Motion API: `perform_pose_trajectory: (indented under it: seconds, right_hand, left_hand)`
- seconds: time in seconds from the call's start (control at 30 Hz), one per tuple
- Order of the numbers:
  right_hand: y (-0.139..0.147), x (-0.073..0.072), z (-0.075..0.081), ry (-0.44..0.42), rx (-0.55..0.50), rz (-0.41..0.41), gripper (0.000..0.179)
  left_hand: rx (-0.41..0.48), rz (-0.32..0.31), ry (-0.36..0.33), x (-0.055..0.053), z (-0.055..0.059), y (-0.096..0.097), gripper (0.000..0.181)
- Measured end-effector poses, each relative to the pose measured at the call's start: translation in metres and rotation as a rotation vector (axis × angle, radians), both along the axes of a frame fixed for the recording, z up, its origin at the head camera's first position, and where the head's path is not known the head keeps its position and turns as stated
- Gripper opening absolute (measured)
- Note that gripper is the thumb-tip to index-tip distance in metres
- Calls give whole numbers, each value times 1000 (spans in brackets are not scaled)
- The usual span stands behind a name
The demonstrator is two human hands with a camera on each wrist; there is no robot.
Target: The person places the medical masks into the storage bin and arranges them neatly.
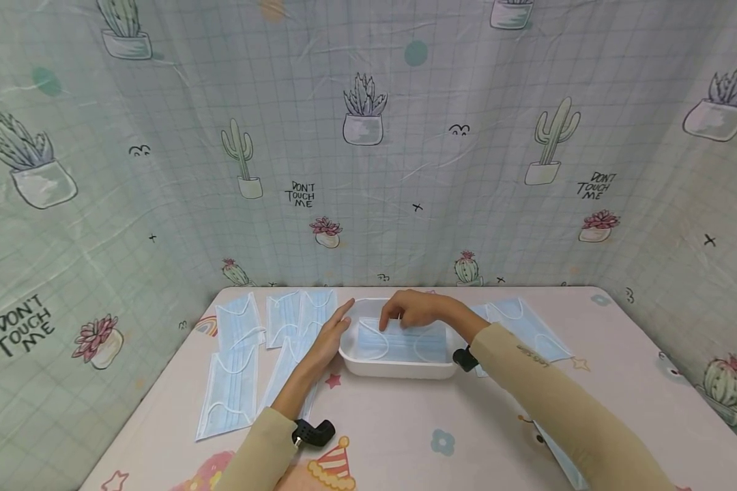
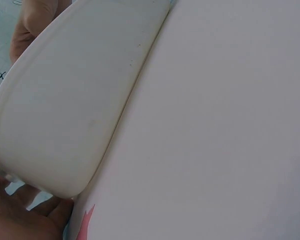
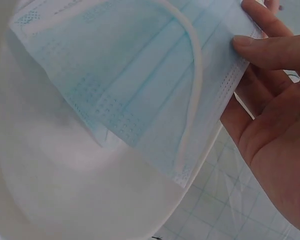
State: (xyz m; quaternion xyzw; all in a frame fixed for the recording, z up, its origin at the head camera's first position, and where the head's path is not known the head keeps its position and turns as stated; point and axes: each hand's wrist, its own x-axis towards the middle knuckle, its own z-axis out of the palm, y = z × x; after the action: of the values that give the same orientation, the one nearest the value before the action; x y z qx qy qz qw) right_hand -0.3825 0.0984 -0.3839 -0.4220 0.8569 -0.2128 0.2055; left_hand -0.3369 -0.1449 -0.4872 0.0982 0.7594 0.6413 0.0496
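Note:
A white plastic tub (image 1: 399, 370) stands on the table with blue pleated face masks (image 1: 399, 341) in it. At its left end my left hand (image 1: 329, 335) lies along the outside, its fingers stretched along the rim; in the left wrist view the fingers (image 2: 52, 212) touch the tub's corner. My right hand (image 1: 414, 308) reaches over the far rim and pinches the top mask's long edge. In the right wrist view the thumb (image 3: 247, 44) lies on the mask (image 3: 160, 85), with other fingers behind it. Another mask layer shows underneath.
Several masks (image 1: 230, 382) lie spread left of the tub, some overlapping. More masks (image 1: 528, 327) lie to the right, and one mask (image 1: 559, 453) is partly hidden under the right forearm. A patterned curtain (image 1: 368, 170) rises behind the table (image 1: 393, 423).

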Motion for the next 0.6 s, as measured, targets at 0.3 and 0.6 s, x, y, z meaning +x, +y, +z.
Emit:
perform_pose_trajectory:
  seconds: [0.3, 0.6]
  right_hand:
    - [-5, -7, -7, 54, 84, -86, 54]
    - [-9, -13, -10, 65, 121, -94, 53]
  left_hand:
    - [-6, 5, 1, 0, 0, 0, 51]
    - [1, 1, 1, -1, -2, -1, 51]
